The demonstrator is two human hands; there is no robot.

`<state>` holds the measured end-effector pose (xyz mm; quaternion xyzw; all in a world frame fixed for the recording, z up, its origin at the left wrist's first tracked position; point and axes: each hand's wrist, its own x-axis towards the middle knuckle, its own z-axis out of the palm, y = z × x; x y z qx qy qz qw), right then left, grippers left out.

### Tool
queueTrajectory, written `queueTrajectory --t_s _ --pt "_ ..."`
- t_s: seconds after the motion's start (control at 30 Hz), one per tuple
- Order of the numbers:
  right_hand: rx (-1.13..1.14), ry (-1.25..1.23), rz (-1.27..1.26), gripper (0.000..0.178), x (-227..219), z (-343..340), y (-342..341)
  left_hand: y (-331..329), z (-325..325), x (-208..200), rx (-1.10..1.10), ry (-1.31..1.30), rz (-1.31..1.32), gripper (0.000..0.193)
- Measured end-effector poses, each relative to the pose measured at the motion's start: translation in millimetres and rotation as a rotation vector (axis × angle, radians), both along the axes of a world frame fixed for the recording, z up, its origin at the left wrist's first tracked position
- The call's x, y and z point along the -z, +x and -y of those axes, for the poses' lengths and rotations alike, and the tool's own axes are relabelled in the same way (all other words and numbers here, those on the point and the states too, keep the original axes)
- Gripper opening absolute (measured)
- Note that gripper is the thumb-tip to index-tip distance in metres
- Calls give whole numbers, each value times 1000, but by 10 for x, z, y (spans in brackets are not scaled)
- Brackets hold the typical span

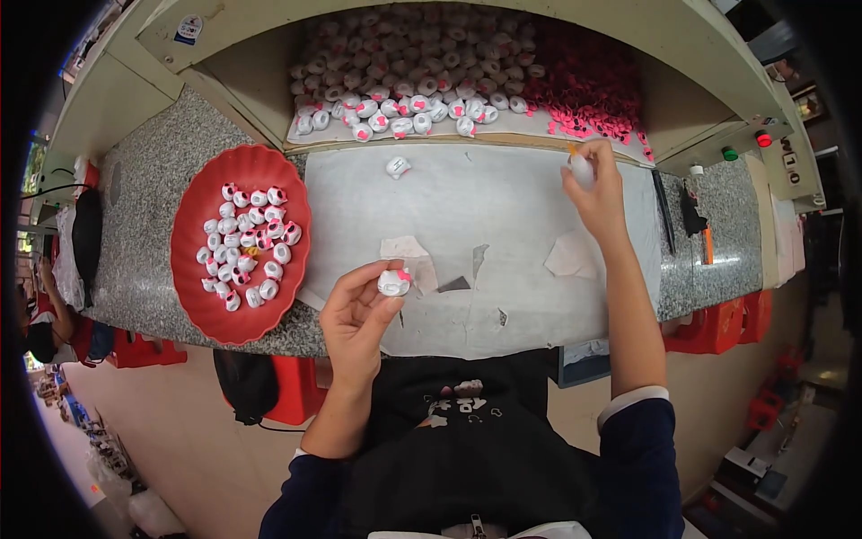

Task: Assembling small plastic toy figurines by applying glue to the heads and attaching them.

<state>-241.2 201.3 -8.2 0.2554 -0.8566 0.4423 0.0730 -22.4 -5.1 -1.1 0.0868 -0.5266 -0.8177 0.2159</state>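
My left hand [352, 325] pinches a small white toy head [393, 283] with a pink bow between thumb and fingers, above the near part of the white paper sheet [521, 189]. At the far right of the sheet, my right hand [600, 193] is closed around a small whitish squeeze bottle [582, 171] with an orange tip. The fingers partly cover the bottle. A single white toy head [398, 167] lies at the back of the sheet. To the left stands a red scalloped bowl [242, 328] holding several similar heads with pink parts.
Behind the sheet, a shelf bay holds a heap of white heads [422, 106] and a pile of small pink pieces [579, 117]. Torn paper scraps [572, 255] lie on the sheet. Right of it are a black stick [664, 211] and an orange-handled tool [708, 244].
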Motion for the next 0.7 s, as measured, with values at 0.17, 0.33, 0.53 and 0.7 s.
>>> queueTrajectory --t_s 0.17,0.33,0.53,0.7 --pt "-31 339 -173 29 -7 115 -401 -40 -25 1 12 28 8 34" --pt "-15 348 -204 19 22 15 -321 -49 -9 3 66 38 6 34" --pt "-24 -160 144 8 -268 153 388 33 -47 -12 87 88 -21 34" --pt "-25 -385 257 6 -355 281 1100 20 -136 -21 122 125 36 32"
